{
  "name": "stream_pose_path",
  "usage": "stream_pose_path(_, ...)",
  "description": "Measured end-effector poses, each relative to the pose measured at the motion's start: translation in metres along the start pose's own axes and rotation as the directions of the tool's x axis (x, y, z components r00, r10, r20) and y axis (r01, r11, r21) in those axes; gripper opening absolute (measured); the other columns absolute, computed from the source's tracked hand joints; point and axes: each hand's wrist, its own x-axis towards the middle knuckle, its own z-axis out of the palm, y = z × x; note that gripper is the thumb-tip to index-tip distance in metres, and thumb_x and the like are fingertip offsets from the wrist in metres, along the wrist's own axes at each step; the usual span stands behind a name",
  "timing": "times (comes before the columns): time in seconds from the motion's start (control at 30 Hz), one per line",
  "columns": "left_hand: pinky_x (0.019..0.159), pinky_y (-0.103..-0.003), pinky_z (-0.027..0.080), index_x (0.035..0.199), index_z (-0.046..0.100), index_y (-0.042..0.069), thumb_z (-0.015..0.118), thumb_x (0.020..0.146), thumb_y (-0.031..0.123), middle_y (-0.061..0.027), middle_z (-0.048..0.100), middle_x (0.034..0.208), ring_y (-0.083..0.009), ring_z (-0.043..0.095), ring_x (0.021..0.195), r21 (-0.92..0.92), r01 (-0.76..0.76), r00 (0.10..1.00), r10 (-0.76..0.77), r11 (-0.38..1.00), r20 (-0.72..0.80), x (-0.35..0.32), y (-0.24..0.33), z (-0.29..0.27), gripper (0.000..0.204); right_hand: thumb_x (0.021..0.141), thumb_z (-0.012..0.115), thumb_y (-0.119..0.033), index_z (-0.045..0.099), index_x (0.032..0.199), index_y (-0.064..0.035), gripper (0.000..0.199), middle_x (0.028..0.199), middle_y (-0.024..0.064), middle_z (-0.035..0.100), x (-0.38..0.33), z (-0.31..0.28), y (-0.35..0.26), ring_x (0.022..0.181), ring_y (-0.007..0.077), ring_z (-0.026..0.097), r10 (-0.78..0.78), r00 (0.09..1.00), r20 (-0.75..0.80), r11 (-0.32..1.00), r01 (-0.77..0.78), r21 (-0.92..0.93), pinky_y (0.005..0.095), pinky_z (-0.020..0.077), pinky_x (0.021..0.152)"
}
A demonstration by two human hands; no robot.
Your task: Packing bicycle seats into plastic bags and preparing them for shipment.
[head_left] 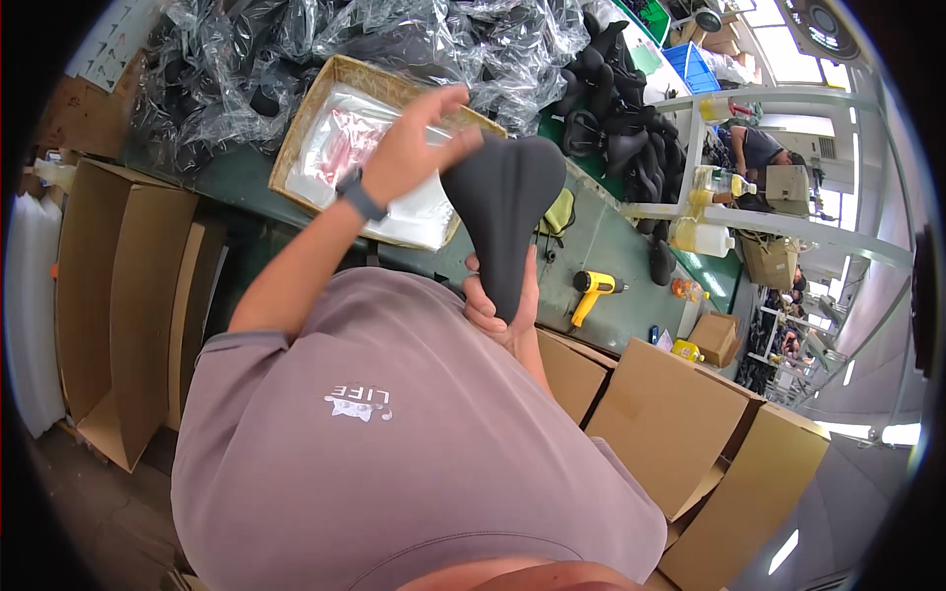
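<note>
My right hand [524, 317] grips a black bicycle saddle [507, 202] by its narrow nose. The saddle stands tilted up in front of my chest, with its wide end away from me and its smooth top showing. Close beside that wide end is my left hand [419, 150], fingers apart and slightly blurred, with nothing seen in it; whether the fingertips touch the saddle I cannot tell. Under the left hand lies a shallow cardboard box [298, 133] holding clear plastic bags [422, 215], with some red print visible on them.
Plastic-wrapped saddles [394, 44] pile across the back of the green bench [581, 241]. Unwrapped black saddles [631, 138] heap at the far right. A yellow heat gun [594, 294] and a yellow-green cloth [559, 212] lie right of me. Cardboard boxes [670, 419] stand on both sides.
</note>
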Motion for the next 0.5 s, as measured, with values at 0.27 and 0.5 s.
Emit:
stream_pose_path(0.27,0.104,-0.043,0.055,0.151,0.064,0.005,0.091,0.092,0.040,-0.0184,0.072,0.128,-0.0317,0.070,0.120,0.103,0.014,0.985,0.004,0.995,-0.170,-0.061,0.014,0.001,0.074,0.107,0.029,-0.087,0.054,0.136,0.0018,0.097,0.072,0.0140,0.054,0.014,0.005,0.013,0.039,0.0150,0.039,0.113,0.993,0.035,0.993,-0.114,0.037,0.0267,0.0361,0.035)
stream_pose_path(0.5,0.088,-0.042,0.060,0.141,0.071,0.007,0.073,0.108,0.043,-0.0160,0.076,0.118,-0.0312,0.076,0.110,0.172,-0.034,0.973,0.072,0.984,-0.220,-0.062,0.000,0.014,0.049,0.108,0.034,-0.086,0.050,0.135,0.0017,0.093,0.074,0.0148,0.055,0.013,-0.011,0.028,0.040,0.0160,0.042,0.057,0.986,0.155,0.974,-0.089,0.209,0.0270,0.0357,0.035)
